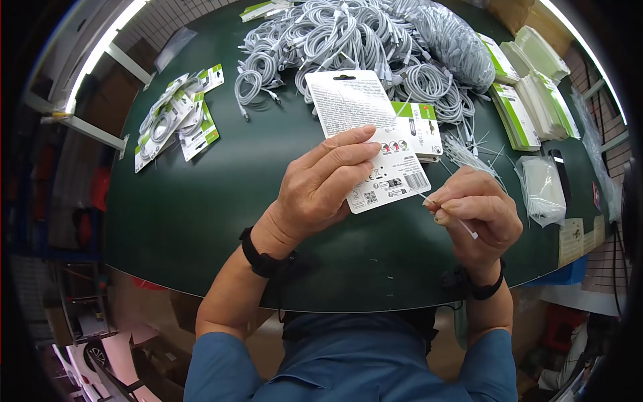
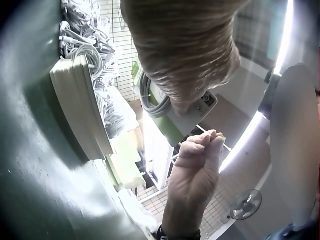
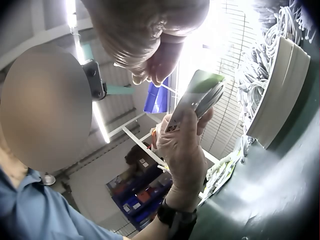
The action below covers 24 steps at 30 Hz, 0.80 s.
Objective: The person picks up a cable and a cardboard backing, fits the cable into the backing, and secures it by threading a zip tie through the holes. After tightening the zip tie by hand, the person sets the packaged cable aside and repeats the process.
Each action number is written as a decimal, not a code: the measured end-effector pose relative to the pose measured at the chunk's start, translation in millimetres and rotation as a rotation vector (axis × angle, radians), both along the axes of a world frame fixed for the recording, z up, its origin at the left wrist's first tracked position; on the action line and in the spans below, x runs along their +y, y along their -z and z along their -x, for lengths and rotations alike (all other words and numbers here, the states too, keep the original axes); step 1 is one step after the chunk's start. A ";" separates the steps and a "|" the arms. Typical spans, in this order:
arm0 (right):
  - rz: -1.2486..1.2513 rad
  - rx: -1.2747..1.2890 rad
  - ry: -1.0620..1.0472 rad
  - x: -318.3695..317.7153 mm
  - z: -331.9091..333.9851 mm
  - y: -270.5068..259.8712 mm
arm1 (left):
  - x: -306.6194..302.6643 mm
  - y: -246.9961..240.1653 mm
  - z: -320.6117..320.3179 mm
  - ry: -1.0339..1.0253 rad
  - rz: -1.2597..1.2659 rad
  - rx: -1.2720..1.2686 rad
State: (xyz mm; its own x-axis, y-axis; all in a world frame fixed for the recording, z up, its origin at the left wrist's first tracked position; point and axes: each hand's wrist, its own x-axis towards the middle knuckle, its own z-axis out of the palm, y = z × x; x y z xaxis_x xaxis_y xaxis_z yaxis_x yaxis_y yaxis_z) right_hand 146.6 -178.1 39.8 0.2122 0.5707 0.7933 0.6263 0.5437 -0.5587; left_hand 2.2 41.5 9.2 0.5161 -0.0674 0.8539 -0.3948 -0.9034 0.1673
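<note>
The left hand grips a white printed card with its back side up, fingers over the left edge. In the left wrist view, a coiled grey cable lies against the card's other face beside that hand. The right hand pinches a thin white cable tie near the card's lower right corner. From the right wrist, the left hand holds the card with the cable on it, apart from the right hand.
A large heap of grey cables covers the back of the green table. Finished-looking cable cards lie at left. Card stacks, loose ties and a plastic-wrapped pack lie at right.
</note>
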 end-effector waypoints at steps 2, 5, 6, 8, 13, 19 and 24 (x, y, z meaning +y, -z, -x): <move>0.019 0.008 -0.013 0.6 -0.7 0.5 | 2.0 1.4 0.8 0.000 -0.022 0.012; 0.022 0.020 -0.006 1.8 0.0 2.2 | 3.2 4.1 0.2 0.005 -0.042 0.011; 0.030 0.021 -0.003 2.2 0.1 1.9 | 3.2 4.5 0.3 0.008 -0.047 0.007; 0.045 0.024 0.005 2.1 0.3 1.3 | 1.5 3.0 0.7 0.013 -0.049 0.015; 0.080 0.003 0.027 6.0 1.8 6.3 | -6.8 -1.6 0.8 0.028 -0.045 0.021; 0.101 -0.106 0.030 9.6 0.6 -1.4 | -20.1 -15.2 6.6 -0.009 -0.088 0.014; 0.244 0.085 -0.077 -3.6 -2.7 -16.5 | -40.8 -43.5 27.4 -0.125 -0.250 0.073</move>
